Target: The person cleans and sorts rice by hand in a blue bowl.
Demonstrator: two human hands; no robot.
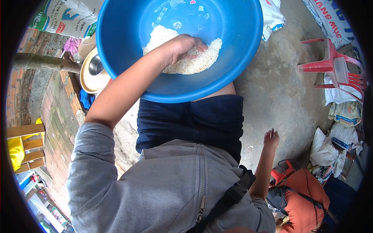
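Note:
A large blue plastic basin (243, 42) rests at my lap, with a heap of white grain that looks like rice (208, 60) spread over its bottom. My left hand (183, 48) reaches down into the basin over the grain. Its fingers are bent and apart, the tips at or just above the grain; no object shows in them. Off to my right side hangs my right hand (271, 138), above the concrete floor and away from the basin. The fingers there are loosely apart with nothing held.
A red plastic chair (330, 64) stands on the right, before several printed sacks (344, 112). At left are a metal bowl (95, 65) on a round tan tray (86, 79), a wooden pole (46, 62) and a wooden shelf (33, 144). An orange-red bundle (307, 194) lies at lower right.

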